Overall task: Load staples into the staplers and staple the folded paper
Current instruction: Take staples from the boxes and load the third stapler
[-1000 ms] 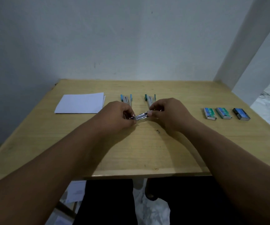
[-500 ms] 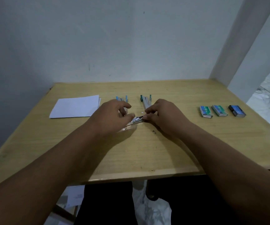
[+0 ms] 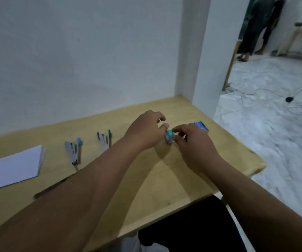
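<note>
A small green staple box (image 3: 169, 136) lies on the wooden table (image 3: 164, 188) near its right end, pinched between both hands. My left hand (image 3: 144, 131) has its thumb against the box's left side. My right hand (image 3: 193, 142) grips its right side with fingertips. A blue staple box (image 3: 201, 126) shows just behind my right hand. A blue stapler (image 3: 73, 151) and a green stapler (image 3: 104, 140) lie opened out further left. Another opened stapler (image 3: 55, 185) lies partly under my left forearm. The folded white paper (image 3: 10, 168) is at the far left.
A white wall and a pillar (image 3: 201, 60) border the table's back and right corner. The table's right edge (image 3: 255, 160) drops to a marble floor with cables (image 3: 246, 91). A person (image 3: 255, 28) stands far off at the upper right.
Both hands let go of the silver stapler at the table's middle and moved right onto the green staple box. The view swung to the right.
</note>
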